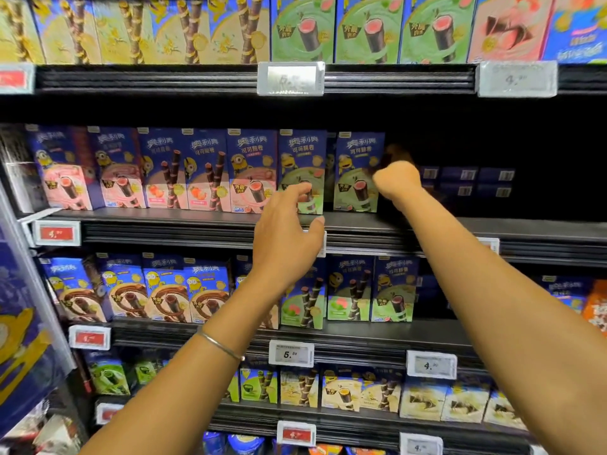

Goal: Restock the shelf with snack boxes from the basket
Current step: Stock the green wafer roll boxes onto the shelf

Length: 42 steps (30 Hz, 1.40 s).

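Note:
The middle shelf (203, 221) carries a row of upright blue snack boxes. Two green-fronted ones stand at the row's right end. My right hand (398, 179) is at the right edge of the last green snack box (356, 178), with the thumb on its front edge. The fingers curl behind it into the dark gap and are mostly hidden. My left hand (289, 231) hovers in front of the neighbouring green box (300, 162). Its fingers are relaxed and spread, the fingertips near the box's lower front, and it holds nothing. The basket is out of view.
Right of the last green box the middle shelf is a dark gap with low flat boxes (466, 178) at the back. More snack boxes fill the shelves above and below. Price tags (290, 78) (290, 354) stick out from the shelf rails. A blue display panel (19, 323) stands at the left.

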Available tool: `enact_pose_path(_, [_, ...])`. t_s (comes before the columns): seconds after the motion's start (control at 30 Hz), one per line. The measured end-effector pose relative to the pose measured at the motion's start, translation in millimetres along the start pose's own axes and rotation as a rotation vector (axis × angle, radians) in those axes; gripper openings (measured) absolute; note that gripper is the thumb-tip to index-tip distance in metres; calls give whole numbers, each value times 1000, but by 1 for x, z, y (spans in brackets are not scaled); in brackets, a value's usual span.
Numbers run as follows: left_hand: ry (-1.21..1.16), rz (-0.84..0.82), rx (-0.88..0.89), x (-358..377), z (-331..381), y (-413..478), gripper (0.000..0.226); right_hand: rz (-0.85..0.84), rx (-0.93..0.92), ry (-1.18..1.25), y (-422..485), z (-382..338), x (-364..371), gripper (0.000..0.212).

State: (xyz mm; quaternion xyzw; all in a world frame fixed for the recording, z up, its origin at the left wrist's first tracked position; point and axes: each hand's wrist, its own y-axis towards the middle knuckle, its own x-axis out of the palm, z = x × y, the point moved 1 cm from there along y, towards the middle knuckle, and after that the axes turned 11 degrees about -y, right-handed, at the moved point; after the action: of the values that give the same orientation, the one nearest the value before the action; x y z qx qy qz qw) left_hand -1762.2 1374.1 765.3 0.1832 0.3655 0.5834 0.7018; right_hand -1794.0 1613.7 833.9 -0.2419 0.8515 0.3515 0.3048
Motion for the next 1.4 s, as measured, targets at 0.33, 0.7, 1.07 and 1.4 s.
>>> enact_pose_path(0.33, [675,56,295,-1,9,79,92,-26,-82,-130,9,-25,15,58])
enact_pose_path(0.7, [765,-6,432,31,16,106,96,16,-134,-73,23,3,-7,33])
enact_pose_path(1.07, [955,-351,197,92,50,165,116,-356,-24,-313,43,58,-21,27])
enact_pose_path(1.4, [952,-348,19,114,40,182,74,-541,24,-162,59,73,-31,44])
